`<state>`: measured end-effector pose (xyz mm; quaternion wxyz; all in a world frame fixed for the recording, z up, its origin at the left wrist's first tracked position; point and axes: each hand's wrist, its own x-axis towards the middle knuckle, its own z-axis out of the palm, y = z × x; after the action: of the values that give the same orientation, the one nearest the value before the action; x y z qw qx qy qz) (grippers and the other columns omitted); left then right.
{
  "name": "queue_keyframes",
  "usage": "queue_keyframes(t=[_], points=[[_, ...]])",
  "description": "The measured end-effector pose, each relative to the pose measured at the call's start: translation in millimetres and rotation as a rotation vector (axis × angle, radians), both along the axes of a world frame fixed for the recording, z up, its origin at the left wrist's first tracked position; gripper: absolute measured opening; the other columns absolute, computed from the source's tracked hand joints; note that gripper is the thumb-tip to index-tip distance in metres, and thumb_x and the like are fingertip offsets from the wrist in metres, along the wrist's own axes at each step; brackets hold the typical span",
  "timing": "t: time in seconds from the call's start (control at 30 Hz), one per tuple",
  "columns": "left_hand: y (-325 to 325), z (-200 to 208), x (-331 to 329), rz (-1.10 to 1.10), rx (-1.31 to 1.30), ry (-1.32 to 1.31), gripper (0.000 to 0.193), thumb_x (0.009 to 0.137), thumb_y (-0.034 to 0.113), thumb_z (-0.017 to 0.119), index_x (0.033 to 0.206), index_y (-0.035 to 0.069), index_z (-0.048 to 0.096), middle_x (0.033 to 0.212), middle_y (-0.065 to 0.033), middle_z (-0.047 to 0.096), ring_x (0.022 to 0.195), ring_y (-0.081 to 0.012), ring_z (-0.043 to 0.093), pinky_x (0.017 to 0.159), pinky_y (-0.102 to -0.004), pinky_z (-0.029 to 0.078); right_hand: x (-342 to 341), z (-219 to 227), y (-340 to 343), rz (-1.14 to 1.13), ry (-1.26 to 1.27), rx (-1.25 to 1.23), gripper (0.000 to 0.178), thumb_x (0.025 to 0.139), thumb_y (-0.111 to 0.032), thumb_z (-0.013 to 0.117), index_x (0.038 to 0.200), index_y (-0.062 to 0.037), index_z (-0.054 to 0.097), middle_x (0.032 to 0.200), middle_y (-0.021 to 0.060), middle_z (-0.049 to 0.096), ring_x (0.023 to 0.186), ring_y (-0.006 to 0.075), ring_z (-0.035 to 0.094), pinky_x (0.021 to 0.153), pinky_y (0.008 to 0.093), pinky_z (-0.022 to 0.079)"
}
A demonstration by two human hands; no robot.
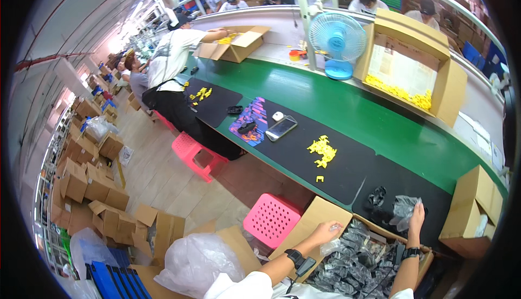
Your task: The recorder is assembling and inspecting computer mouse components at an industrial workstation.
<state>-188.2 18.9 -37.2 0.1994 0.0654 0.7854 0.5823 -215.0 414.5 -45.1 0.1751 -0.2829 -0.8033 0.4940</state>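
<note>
My right hand (417,218) grips a clear plastic bag (404,208) above the black mat at the near right. Something dark shows in or behind it; I cannot tell which. Just left of it, a small black bagged item (376,196) lies on the mat. My left hand (326,231) is over the left side of an open carton, its fingers drawn together on a small pale bit that is too small to name. Many black items in clear bags (355,263) fill the carton (373,226) below my hands.
Yellow plastic parts (322,151) lie on the middle mat, near a phone (281,128). A blue fan (337,44) and a carton of yellow parts (453,76) stand behind. A closed-sided carton (471,212) is at right, a pink stool (272,220) at left. A co-worker (172,55) stands further along.
</note>
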Motion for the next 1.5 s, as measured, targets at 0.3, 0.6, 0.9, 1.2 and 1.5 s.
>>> queue_keyframes(t=[0.3, 0.6, 0.9, 1.2, 1.5], points=[[-17, 7, -9, 0.055, 0.083, -0.047, 0.019, 0.090, 0.016, 0.062, 0.104, 0.004, 0.066, 0.094, -0.0058, 0.067, 0.088, -0.0122, 0.059, 0.080, -0.0275, 0.048, -21, 52, -24, -0.012, 0.090, 0.224, 0.028, 0.090, -0.028, 0.059, 0.103, -0.0050, 0.068, 0.098, 0.0161, 0.067, 0.095, 0.0302, 0.064, 0.084, 0.0363, 0.049], [-5, 5, -6, -0.012, 0.044, -0.099, 0.015, 0.091, 0.012, 0.059, 0.100, 0.003, 0.066, 0.091, -0.0024, 0.064, 0.084, -0.0099, 0.056, 0.075, -0.0248, 0.045, 16, 64, 3, -0.302, 0.378, -0.044, 0.019, 0.089, -0.011, 0.052, 0.095, -0.0013, 0.067, 0.081, 0.0087, 0.068, 0.075, 0.0134, 0.061, 0.069, 0.0263, 0.047], [0, 8, -12, -0.028, 0.001, -0.148, 0.016, 0.089, 0.012, 0.060, 0.100, 0.003, 0.067, 0.086, -0.0023, 0.065, 0.076, -0.0084, 0.055, 0.069, -0.0241, 0.045, 14, 47, -21, 0.119, -0.603, 0.401, 0.033, 0.081, -0.033, 0.063, 0.105, -0.0106, 0.066, 0.100, 0.0191, 0.067, 0.095, 0.0375, 0.063, 0.083, 0.0455, 0.050], [3, 8, -6, -0.007, 0.018, -0.197, 0.016, 0.090, 0.014, 0.060, 0.100, 0.004, 0.067, 0.085, -0.0026, 0.065, 0.078, -0.0092, 0.057, 0.069, -0.0244, 0.046, 16, 47, -34, 0.357, -0.268, 0.730, 0.056, 0.082, -0.024, 0.063, 0.135, -0.0222, 0.044, 0.083, 0.0125, 0.067, 0.072, 0.0340, 0.066, 0.063, 0.0440, 0.052], [1, 33, 7, -0.023, 0.020, -0.162, 0.016, 0.089, 0.013, 0.060, 0.100, 0.004, 0.068, 0.081, -0.0008, 0.063, 0.074, -0.0067, 0.054, 0.066, -0.0232, 0.045, -17, -5, -66, 0.467, -0.418, 0.853, 0.017, 0.080, -0.018, 0.061, 0.096, -0.0117, 0.064, 0.086, 0.0138, 0.066, 0.078, 0.0310, 0.067, 0.066, 0.0427, 0.053]])
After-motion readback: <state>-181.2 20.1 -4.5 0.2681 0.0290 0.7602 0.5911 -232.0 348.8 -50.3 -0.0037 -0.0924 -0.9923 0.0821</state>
